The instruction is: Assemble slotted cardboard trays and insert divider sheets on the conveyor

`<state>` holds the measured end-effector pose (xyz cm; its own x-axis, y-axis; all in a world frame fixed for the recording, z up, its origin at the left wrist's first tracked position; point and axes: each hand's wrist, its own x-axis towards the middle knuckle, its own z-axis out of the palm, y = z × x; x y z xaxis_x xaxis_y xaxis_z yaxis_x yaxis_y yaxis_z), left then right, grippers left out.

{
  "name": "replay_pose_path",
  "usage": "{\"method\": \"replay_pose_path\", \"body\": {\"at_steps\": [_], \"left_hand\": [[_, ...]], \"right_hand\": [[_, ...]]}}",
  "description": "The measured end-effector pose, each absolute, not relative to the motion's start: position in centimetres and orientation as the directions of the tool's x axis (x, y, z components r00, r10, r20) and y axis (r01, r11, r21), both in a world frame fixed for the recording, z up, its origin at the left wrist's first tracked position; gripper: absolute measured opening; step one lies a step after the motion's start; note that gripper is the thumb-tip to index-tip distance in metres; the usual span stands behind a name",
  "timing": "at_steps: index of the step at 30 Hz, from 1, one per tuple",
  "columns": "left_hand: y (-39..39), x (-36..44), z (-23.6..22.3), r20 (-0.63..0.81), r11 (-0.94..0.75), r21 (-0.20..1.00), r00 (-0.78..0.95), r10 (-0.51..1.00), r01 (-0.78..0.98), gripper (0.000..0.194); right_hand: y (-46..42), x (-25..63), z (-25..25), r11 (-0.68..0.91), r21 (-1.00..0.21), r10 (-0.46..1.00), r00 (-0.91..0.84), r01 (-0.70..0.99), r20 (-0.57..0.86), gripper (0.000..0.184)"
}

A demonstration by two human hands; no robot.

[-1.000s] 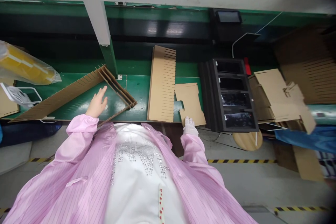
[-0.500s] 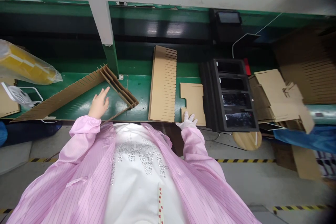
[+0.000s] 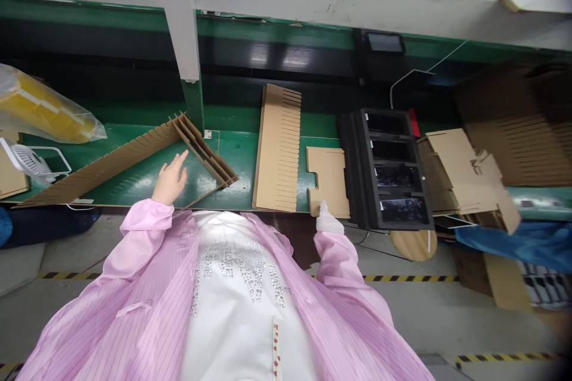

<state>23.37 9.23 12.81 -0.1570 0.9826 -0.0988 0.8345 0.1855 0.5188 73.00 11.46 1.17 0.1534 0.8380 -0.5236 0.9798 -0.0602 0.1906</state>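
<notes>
My bare left hand [image 3: 170, 180] is open, fingers spread, over the green bench between slotted cardboard strips. One long strip [image 3: 107, 164] stands on edge to its left. Shorter upright strips [image 3: 208, 153] are joined to its far end, right of the hand. My right hand [image 3: 329, 219], in a white glove, is at the near edge of a flat notched cardboard sheet [image 3: 330, 175]. One digit points up over the sheet; the other fingers are folded out of sight at the edge. A stack of comb-slotted cardboard strips [image 3: 277, 149] lies flat between my hands.
Right of the sheet stands a black foam tray [image 3: 353, 169] holding dark screens. Beyond it are folded cardboard pieces [image 3: 465, 169]. On the left are a white fan [image 3: 31, 161] and a bagged yellow roll [image 3: 42, 107]. A post [image 3: 179, 18] rises behind the bench.
The notched sheet has straightened and shifted right, beside the black tray. My right hand's fingers spread, then drew together at its near edge. My left hand has stayed open, nearly still.
</notes>
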Motion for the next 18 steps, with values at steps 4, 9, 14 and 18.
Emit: {"method": "replay_pose_path", "body": {"at_steps": [4,9,14,18], "left_hand": [[9.4,23.6,13.0,-0.104,0.177,0.518,-0.144,0.984,0.837,0.053],[9.4,23.9,13.2,-0.106,0.164,0.527,-0.127,0.986,0.834,0.053],[9.1,24.0,13.5,-0.109,0.169,0.527,-0.131,0.985,0.833,0.053],[8.7,23.9,13.8,-0.106,0.195,0.522,-0.164,0.981,0.83,0.052]], "right_hand": [[11.7,72.4,1.4,-0.094,0.253,0.818,0.219,0.963,-0.531,0.082],[13.9,71.9,1.4,0.116,0.356,0.79,0.132,0.927,-0.599,0.075],[17.0,72.1,0.9,0.288,0.359,0.729,0.04,0.888,-0.684,0.079],[18.2,72.3,0.6,0.355,0.339,0.741,-0.041,0.871,-0.67,0.09]]}}
